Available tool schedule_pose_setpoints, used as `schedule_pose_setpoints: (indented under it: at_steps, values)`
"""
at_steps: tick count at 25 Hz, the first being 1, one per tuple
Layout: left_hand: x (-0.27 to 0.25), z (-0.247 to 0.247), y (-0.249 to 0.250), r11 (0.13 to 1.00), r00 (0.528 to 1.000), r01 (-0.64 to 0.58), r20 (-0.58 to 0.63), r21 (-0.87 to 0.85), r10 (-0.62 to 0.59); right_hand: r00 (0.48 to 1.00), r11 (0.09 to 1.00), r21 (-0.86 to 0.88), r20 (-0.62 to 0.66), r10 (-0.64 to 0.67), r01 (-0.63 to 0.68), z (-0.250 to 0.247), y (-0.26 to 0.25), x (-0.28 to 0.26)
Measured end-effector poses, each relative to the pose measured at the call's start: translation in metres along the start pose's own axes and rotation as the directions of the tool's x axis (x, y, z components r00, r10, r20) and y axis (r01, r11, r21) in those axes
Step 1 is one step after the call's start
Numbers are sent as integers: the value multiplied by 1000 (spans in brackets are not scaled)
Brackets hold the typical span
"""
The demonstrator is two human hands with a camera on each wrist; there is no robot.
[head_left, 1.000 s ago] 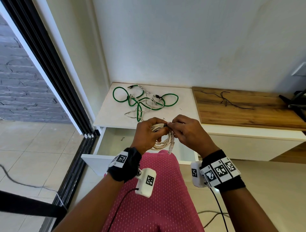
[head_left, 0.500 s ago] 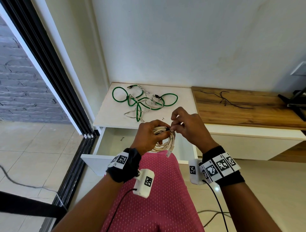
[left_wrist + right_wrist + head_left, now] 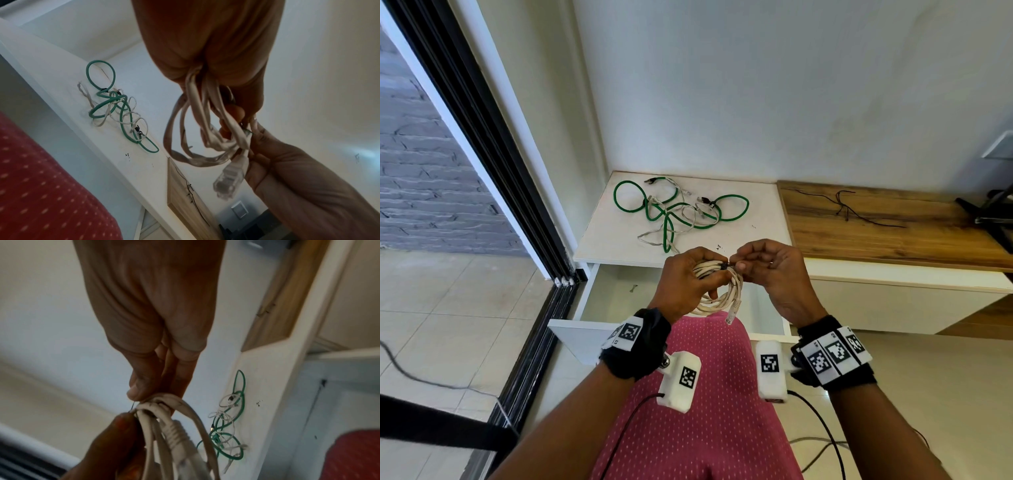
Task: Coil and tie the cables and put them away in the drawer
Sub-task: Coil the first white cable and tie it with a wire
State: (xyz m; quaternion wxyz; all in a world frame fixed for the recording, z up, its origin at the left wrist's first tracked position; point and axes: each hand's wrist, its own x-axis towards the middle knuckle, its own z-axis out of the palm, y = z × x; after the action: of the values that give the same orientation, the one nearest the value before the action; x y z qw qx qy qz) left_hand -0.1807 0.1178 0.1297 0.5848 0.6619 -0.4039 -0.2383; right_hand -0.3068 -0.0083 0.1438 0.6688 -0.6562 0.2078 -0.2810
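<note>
A coiled white cable (image 3: 717,294) (image 3: 193,129) (image 3: 176,431) hangs in front of me over the open drawer (image 3: 619,291). My left hand (image 3: 688,277) grips the coil at its top. My right hand (image 3: 763,267) pinches a thin dark tie (image 3: 727,265) wrapped on the coil's top. A clear plug (image 3: 732,310) (image 3: 228,181) dangles from the coil. On the white cabinet top (image 3: 756,212) lies a tangle of green cable (image 3: 681,212) (image 3: 121,110) (image 3: 226,426) and thin white cable (image 3: 654,236).
A wooden top (image 3: 893,233) to the right carries thin black ties (image 3: 842,205). A dark stand (image 3: 993,212) sits at its far right. A black sliding-door frame (image 3: 482,144) runs along the left. Cords trail on the tiled floor (image 3: 431,325).
My right hand has shifted at the top of the coil, dropping back level with the left hand while working the tie. The coil stays in the left hand.
</note>
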Motion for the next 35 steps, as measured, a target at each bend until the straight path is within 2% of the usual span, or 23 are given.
schedule_pose_setpoints:
  at_steps: [2, 6, 10, 14, 17, 19, 21, 24, 28, 32, 35]
  values:
    - [1, 1, 0, 1000, 1000, -6, 11, 22, 5, 999, 997, 76, -25, 23, -21, -1, 0, 0]
    - [2, 3, 1, 999, 1000, -12, 29, 43, 11, 999, 999, 32, -44, 27, -25, 1, -4, 5]
    - [2, 1, 1, 1000, 1000, -1, -2, 20, 1, 997, 1000, -1, -83, 9, -9, 6, -4, 9]
    - [1, -1, 0, 1000, 999, -11, -32, -20, 10, 990, 998, 46, -133, 43, -37, 12, 8, 5]
    - [3, -1, -3, 999, 998, -15, -61, -49, 12, 989, 982, 146, -69, 130, -119, 11, 13, 0]
    - [4, -1, -4, 999, 997, -22, -76, -45, 19, 990, 974, 177, 10, 140, -140, 6, 14, -3]
    - [5, -2, -6, 999, 996, -23, -84, -30, 21, 995, 989, 124, 64, 72, -79, 3, 13, -5]
    - [4, 0, -6, 999, 997, -8, -76, -52, 4, 999, 1000, -18, 51, -17, 18, 0, 13, -4]
    - [3, 0, -9, 996, 998, 27, -54, -83, -31, 987, 968, -202, 102, -127, 145, 4, 17, -4]
    - [5, 1, -9, 993, 996, 59, -66, -99, -66, 996, 987, -133, 15, -92, 93, 7, 14, -7]
    - [6, 2, -10, 991, 993, 75, -83, -114, -84, 999, 986, -162, 12, -33, 35, 6, 16, -5]
